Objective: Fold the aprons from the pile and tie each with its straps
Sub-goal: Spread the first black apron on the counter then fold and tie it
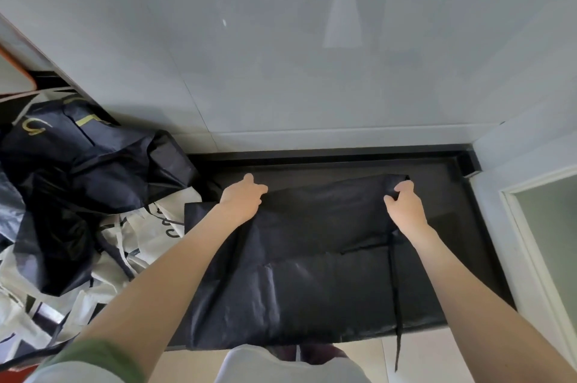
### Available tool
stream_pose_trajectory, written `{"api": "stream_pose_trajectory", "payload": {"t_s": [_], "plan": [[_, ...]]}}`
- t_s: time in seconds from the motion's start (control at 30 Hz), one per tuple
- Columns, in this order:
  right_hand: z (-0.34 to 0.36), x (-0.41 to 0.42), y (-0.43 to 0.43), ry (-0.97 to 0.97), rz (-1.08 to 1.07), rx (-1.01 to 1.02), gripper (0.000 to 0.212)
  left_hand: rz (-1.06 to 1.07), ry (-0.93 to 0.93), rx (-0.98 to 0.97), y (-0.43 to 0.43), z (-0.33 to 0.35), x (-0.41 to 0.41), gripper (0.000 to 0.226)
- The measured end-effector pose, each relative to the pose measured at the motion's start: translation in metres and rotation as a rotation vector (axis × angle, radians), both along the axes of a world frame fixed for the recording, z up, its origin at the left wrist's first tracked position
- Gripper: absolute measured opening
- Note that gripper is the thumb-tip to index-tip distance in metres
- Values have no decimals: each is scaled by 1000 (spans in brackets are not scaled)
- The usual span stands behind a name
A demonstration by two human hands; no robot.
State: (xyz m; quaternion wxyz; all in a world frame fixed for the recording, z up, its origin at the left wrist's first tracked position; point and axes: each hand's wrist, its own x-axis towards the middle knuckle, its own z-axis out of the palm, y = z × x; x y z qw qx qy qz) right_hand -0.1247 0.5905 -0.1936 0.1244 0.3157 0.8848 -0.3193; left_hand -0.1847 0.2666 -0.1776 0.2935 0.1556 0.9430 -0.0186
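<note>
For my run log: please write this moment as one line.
step: folding apron | left hand: grips far edge | right hand: grips far corner | strap: untied, hangs over front | pile: left

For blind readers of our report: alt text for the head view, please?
A left hand and a right hand hold the far edge of a dark apron spread on a black counter. One strap hangs over the near edge; a pile of dark and white aprons lies at left.
</note>
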Motion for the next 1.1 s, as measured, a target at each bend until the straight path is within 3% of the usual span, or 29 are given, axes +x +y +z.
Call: {"api": "stream_pose_trajectory", "payload": {"t_s": [0.03, 0.1, 0.2, 0.27, 0.33, 0.43, 0.5, 0.57, 0.63, 0.77, 0.87, 1.0, 1.1], "plan": [[-1, 1, 2, -27, -9, -50, 39, -6, 80, -16, 1, 3, -3, 24], [-2, 1, 1, -50, 8, -119, 62, -36, 417, -23, 4, 8, -7, 21], [-8, 1, -1, -22, 95, -115, 67, -118, 849, -32, 14, 13, -13, 23], [-12, 1, 0, 2, 124, -119, 63, -154, 909, 87, 31, 11, -8, 28], [-12, 2, 3, 36, 90, -176, 59, -218, 756, 250, 57, 4, 5, 37], [-8, 7, 7, 163, -51, -242, 60, -309, 214, 283, 88, -13, 30, 57], [-9, 15, 17, 241, -181, -106, 56, -248, -26, 220, 96, -26, 36, 72], [-12, 23, 33, 169, -177, 124, 47, -175, -154, 168, 96, -40, 38, 80], [-13, 32, 50, -47, -75, 176, 34, -168, -150, 110, 94, -48, 36, 84], [-3, 47, 67, -336, 18, -68, 17, -141, -143, 77, 95, -49, 31, 91], [-2, 56, 75, -396, 65, -121, 17, -120, -154, 46, 93, -47, 27, 93], [3, 61, 87, -422, 167, -14, 19, -85, -161, 46, 86, -46, 19, 93], [5, 57, 92, -259, 116, 152, 13, -58, -172, 47, 82, -46, 14, 97]]}}
